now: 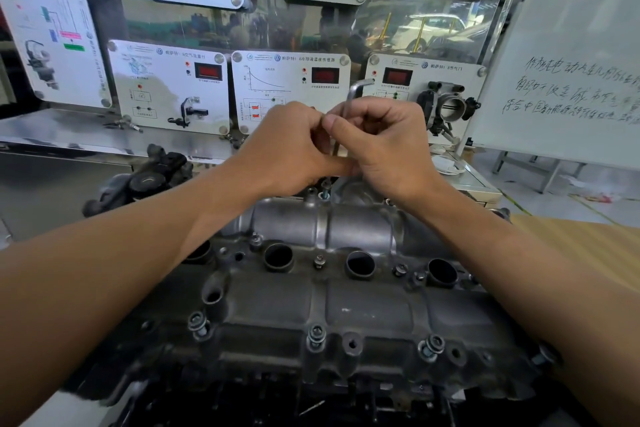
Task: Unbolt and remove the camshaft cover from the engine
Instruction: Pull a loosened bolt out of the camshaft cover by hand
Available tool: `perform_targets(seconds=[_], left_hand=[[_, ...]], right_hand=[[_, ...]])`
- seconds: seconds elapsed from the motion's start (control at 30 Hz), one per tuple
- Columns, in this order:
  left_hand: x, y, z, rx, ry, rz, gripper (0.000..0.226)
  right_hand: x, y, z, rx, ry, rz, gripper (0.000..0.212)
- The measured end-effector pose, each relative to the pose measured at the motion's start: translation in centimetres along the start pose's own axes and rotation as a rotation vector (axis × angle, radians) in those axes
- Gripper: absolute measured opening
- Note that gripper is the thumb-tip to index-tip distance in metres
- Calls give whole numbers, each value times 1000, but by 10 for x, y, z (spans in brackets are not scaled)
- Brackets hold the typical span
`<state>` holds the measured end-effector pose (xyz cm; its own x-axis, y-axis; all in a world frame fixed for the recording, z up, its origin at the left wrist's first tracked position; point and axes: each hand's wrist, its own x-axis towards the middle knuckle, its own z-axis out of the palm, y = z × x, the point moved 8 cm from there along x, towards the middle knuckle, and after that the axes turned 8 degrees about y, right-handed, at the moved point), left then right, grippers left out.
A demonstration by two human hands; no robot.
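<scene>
The grey metal camshaft cover (346,305) lies across the engine below me, with three round plug holes along its middle. Bolts stand raised along its near edge (316,336) and another bolt (325,189) sticks up at the far edge. Both hands are over that far bolt. My right hand (384,146) grips an L-shaped hex key (351,97) held upright, its short arm pointing right at the top. My left hand (291,146) pinches the key's shaft beside the right thumb. The key's lower tip is hidden between the hands.
A training board with sensor panels (169,87) and a throttle body (446,107) stands behind the engine. A whiteboard (568,62) leans at the right. A black engine part (152,177) sits at the far left of the engine. A wooden surface (571,236) lies to the right.
</scene>
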<state>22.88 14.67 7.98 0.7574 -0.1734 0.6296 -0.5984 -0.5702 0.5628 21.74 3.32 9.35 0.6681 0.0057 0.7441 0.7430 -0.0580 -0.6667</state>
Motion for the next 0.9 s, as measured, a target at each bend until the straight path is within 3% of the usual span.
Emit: perform_targets(seconds=[0.1, 0.2, 0.33, 0.43, 0.63, 0.8, 0.9], left_hand=[[0, -4, 6, -66, -151, -56, 29], [0, -3, 0, -219, -221, -40, 11], [1, 0, -6, -217, -82, -34, 10], [1, -3, -5, -117, 12, -33, 30], [0, -4, 2, -213, -244, -30, 15], [3, -5, -4, -132, 2, 9, 23], [0, -2, 6, -108, -45, 8, 31]], right_hand=[[0, -2, -1, -20, 8, -10, 8], [1, -2, 0, -3, -4, -11, 22], [1, 1, 0, 38, -2, 8, 12], [0, -2, 1, 18, -6, -20, 12], [1, 0, -1, 28, -4, -10, 15], [1, 4, 1, 35, -15, 1, 10], [1, 1, -1, 4, 2, -10, 6]])
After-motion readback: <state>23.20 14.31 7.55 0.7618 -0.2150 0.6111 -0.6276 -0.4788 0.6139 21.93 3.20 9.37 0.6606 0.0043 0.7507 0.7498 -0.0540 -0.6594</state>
